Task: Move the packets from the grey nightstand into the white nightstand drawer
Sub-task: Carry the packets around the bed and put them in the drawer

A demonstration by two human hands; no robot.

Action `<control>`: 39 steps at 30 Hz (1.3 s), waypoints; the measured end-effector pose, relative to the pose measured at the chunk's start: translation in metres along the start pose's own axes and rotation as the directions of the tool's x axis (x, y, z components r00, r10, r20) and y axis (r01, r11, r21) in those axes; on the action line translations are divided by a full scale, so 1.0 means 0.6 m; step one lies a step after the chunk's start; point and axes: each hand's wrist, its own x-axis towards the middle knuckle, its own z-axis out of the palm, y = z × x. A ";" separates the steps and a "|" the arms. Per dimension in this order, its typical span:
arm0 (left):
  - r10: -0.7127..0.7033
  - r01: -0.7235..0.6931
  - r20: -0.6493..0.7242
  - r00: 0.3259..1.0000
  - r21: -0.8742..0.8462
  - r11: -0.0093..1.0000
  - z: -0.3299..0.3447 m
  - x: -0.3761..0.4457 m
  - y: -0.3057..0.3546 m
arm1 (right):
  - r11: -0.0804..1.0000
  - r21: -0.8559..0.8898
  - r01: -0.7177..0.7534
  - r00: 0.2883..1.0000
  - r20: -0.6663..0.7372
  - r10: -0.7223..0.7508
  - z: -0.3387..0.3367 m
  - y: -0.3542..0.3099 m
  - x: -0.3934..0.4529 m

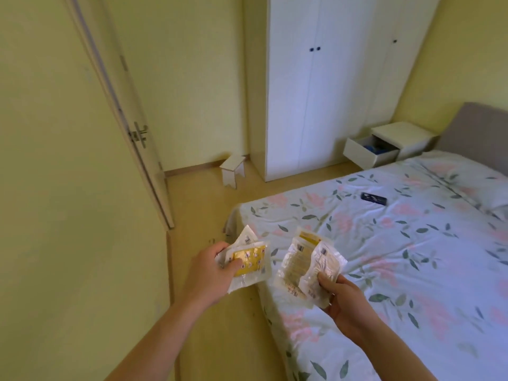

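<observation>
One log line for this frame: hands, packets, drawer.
left hand: holds packets | right hand: holds more packets | white nightstand drawer: open, far across the bed

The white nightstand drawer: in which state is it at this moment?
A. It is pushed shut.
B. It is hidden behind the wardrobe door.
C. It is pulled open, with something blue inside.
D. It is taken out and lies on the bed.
C: the white nightstand drawer juts out from the white nightstand beside the bed, and blue contents show inside it.
</observation>
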 end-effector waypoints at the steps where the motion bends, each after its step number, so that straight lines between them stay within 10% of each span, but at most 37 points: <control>1: 0.027 -0.027 0.037 0.999 -0.006 1.000 0.003 0.029 0.001 | 1.000 0.017 0.012 1.000 -0.021 -0.011 0.002 -0.006 0.009; 15: 0.127 -0.135 0.179 0.976 0.036 0.990 0.015 0.489 -0.001 | 0.993 0.096 0.070 0.979 -0.197 -0.050 0.100 -0.129 0.353; 27: 0.053 -0.052 0.068 0.996 -0.017 0.999 -0.078 0.815 -0.056 | 0.998 -0.035 0.042 0.998 -0.046 -0.044 0.337 -0.287 0.648; 39: 0.146 -0.161 0.192 0.971 0.065 0.985 -0.197 1.191 -0.177 | 0.995 0.067 0.071 0.982 -0.178 -0.058 0.594 -0.300 0.889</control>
